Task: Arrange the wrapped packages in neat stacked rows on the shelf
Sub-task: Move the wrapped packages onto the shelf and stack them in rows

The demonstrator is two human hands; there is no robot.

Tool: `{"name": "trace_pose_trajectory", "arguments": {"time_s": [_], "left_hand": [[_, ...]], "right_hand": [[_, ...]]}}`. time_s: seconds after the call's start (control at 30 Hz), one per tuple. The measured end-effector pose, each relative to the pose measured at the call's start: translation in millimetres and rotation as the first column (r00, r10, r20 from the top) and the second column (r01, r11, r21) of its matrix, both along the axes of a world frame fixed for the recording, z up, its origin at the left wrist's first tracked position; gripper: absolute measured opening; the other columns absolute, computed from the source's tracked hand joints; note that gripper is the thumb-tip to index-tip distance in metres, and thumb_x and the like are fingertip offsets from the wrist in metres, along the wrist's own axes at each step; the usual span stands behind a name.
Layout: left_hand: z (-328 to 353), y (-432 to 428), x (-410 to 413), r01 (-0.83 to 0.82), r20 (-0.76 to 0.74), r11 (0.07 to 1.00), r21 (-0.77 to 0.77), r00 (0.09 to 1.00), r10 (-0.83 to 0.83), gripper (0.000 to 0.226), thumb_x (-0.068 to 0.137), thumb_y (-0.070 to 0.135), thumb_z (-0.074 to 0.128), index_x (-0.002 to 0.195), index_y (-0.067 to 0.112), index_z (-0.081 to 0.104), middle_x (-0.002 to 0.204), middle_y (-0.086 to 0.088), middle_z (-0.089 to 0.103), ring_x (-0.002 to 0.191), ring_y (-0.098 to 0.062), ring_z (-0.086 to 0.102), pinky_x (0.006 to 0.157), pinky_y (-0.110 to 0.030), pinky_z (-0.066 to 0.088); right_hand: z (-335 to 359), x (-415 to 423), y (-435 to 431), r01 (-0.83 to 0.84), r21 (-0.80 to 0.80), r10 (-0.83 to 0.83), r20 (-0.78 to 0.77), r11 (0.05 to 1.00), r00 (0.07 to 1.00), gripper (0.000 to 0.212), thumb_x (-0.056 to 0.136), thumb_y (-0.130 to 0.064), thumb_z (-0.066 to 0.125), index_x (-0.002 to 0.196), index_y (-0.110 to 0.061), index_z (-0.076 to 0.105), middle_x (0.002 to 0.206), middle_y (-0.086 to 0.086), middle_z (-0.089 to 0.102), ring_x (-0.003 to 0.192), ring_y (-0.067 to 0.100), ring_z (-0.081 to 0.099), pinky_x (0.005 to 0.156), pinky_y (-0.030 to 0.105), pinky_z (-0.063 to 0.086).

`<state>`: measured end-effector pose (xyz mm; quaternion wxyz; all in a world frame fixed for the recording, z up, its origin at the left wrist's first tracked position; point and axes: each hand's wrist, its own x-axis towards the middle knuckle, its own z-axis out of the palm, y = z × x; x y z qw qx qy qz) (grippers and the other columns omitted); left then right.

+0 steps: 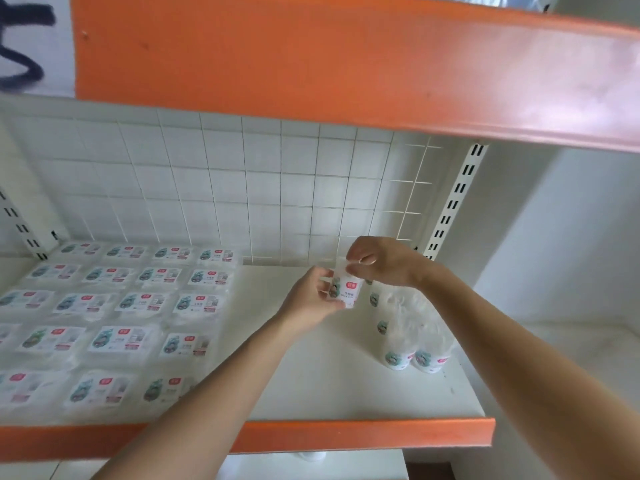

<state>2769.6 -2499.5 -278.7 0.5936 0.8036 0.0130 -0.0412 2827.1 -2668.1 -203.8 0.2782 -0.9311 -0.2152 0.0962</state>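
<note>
A small white wrapped package (346, 292) with a red and teal label is held above the shelf between both hands. My left hand (311, 301) grips its left side. My right hand (381, 261) pinches its top edge from above. Flat on the left half of the white shelf (311, 368) lie several rows of the same wrapped packages (138, 303), labels up. A clear plastic bag of more packages (412, 337) stands on the shelf just under my right forearm.
An orange shelf edge (381, 434) runs along the front, and the orange shelf above (346, 64) overhangs. A white wire grid (242, 188) forms the back. A slotted white upright (453, 202) stands at the right, beside a white wall.
</note>
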Motion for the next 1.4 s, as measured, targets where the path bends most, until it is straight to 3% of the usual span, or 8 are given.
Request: {"name": "trace_pose_trajectory", "arguments": {"time_s": [0.13,0.23,0.4,0.6,0.9,1.03,1.23,1.4], "left_hand": [[0.2,-7.3,13.5,-0.027,0.048,0.996,0.088,0.999,0.023,0.049,0.088,0.009,0.060,0.134,0.019,0.047,0.130,0.003,0.057,0.111,-0.015,0.057,0.095,-0.031,0.047],[4.1,-12.5,21.0,0.029,0.044,0.988,0.153,0.998,-0.036,0.054,0.093,0.007,0.047,0.143,0.024,0.038,0.142,0.009,0.047,0.124,-0.013,0.049,0.091,-0.026,0.043],[3.6,-22.9,29.1,0.035,-0.004,0.980,0.198,0.999,-0.035,0.059,0.095,0.007,0.042,0.150,0.022,0.029,0.151,0.006,0.038,0.131,-0.015,0.044,0.104,-0.029,0.039],[2.1,-26.9,33.8,0.038,-0.039,0.973,0.229,0.999,-0.030,0.060,0.094,0.005,0.041,0.151,0.020,0.027,0.153,0.003,0.036,0.136,-0.017,0.040,0.111,-0.035,0.036],[3.2,-24.5,34.8,0.057,-0.041,0.968,0.246,0.998,-0.049,0.061,0.094,0.006,0.040,0.151,0.021,0.026,0.154,0.002,0.035,0.136,-0.018,0.039,0.109,-0.034,0.038],[2.7,-25.4,36.4,0.071,0.016,0.947,0.313,0.997,-0.080,0.061,0.094,0.005,0.041,0.151,0.022,0.025,0.154,0.001,0.032,0.137,-0.020,0.038,0.104,-0.031,0.040],[-0.4,-30.0,42.5,0.112,0.027,0.921,0.372,0.991,-0.131,0.063,0.095,0.004,0.039,0.152,0.025,0.022,0.156,-0.004,0.025,0.138,-0.020,0.035,0.096,-0.023,0.036],[-1.7,-33.9,46.1,0.116,0.017,0.913,0.390,0.991,-0.133,0.063,0.096,0.006,0.040,0.153,0.025,0.020,0.155,-0.004,0.022,0.137,-0.020,0.035,0.093,-0.021,0.033]], "right_hand": [[0.7,18.9,-1.5,-0.022,-0.053,0.028,0.106,0.998,0.994,0.024,0.087,-0.033,0.068,0.109,-0.027,0.061,0.108,-0.013,0.059,0.104,0.010,0.055,0.082,0.024,0.040],[-4.7,32.3,-3.3,0.008,-0.121,0.013,0.168,0.993,0.986,0.028,0.087,-0.035,0.068,0.112,-0.026,0.060,0.109,-0.009,0.056,0.100,0.012,0.052,0.081,0.026,0.037],[-21.8,47.0,-5.7,0.046,-0.195,-0.011,0.179,0.980,0.984,0.031,0.086,-0.037,0.070,0.111,-0.024,0.058,0.112,-0.001,0.062,0.096,0.019,0.056,0.081,0.032,0.043],[-31.2,50.9,-5.6,0.060,-0.236,-0.022,0.162,0.970,0.987,0.032,0.086,-0.038,0.068,0.113,-0.025,0.057,0.102,0.001,0.062,0.085,0.018,0.057,0.070,0.030,0.039],[-34.5,54.9,-7.4,0.027,-0.212,0.015,0.194,0.977,0.981,0.029,0.091,-0.040,0.061,0.114,-0.023,0.056,0.115,0.000,0.057,0.093,0.016,0.051,0.077,0.027,0.037],[-34.2,61.5,-13.8,0.163,-0.202,-0.110,0.249,0.966,0.962,0.028,0.099,-0.032,0.046,0.124,-0.022,0.055,0.125,0.006,0.057,0.110,0.023,0.055,0.087,0.032,0.041],[-36.2,62.0,-32.3,0.152,-0.296,-0.107,0.162,0.943,0.981,0.032,0.100,-0.026,0.044,0.130,-0.027,0.053,0.138,0.002,0.053,0.123,0.023,0.051,0.100,0.034,0.041],[-37.1,60.4,-39.0,0.116,-0.293,-0.072,0.159,0.949,0.985,0.032,0.100,-0.027,0.045,0.130,-0.030,0.053,0.140,-0.003,0.052,0.123,0.020,0.051,0.100,0.034,0.042]]}}
